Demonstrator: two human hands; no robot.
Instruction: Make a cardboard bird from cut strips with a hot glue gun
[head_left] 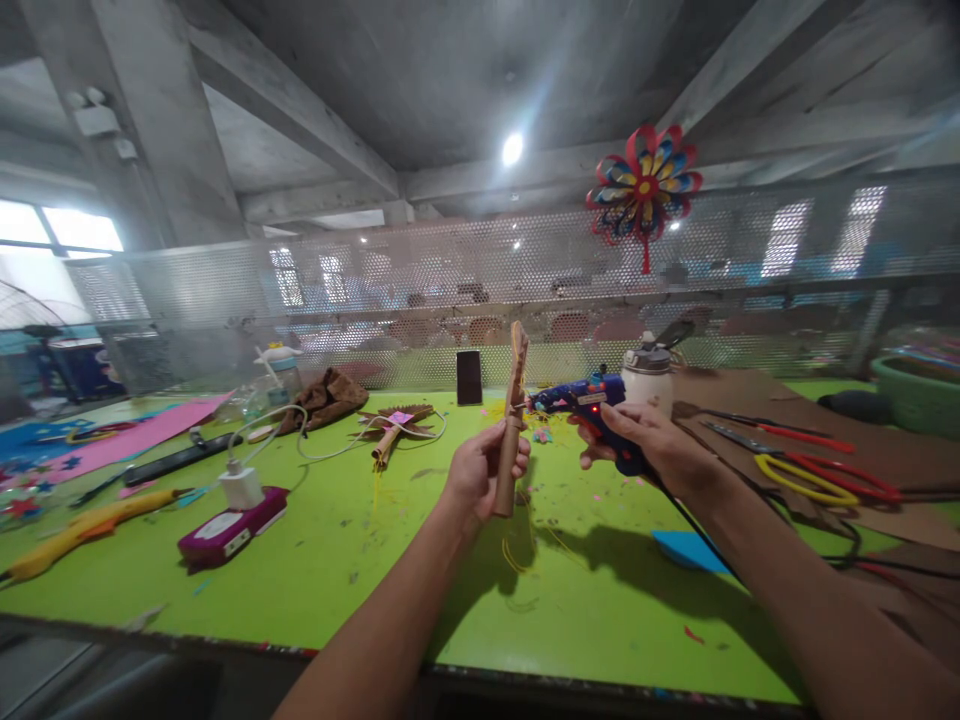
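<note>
My left hand (480,465) is closed round a brown cardboard piece (508,470), a rolled tube at the bottom with a flatter part, seen nearly edge-on, rising above it. Yellow strands hang below the piece. In my right hand (645,435) is a dark blue hot glue gun (589,395) with a small red light glowing on its side. Its nozzle points left and meets, or nearly meets, the cardboard; I cannot tell whether they touch. Behind the glue gun stands a white bottle (648,378) with its lid up.
On the green table (300,560) are a purple power strip (234,528), a yellow glue gun (90,530) and a brown cardboard craft piece (397,430). A phone (469,378) leans by the perforated screen (420,330). Scissors (806,478) lie right, beside a green basket (919,400).
</note>
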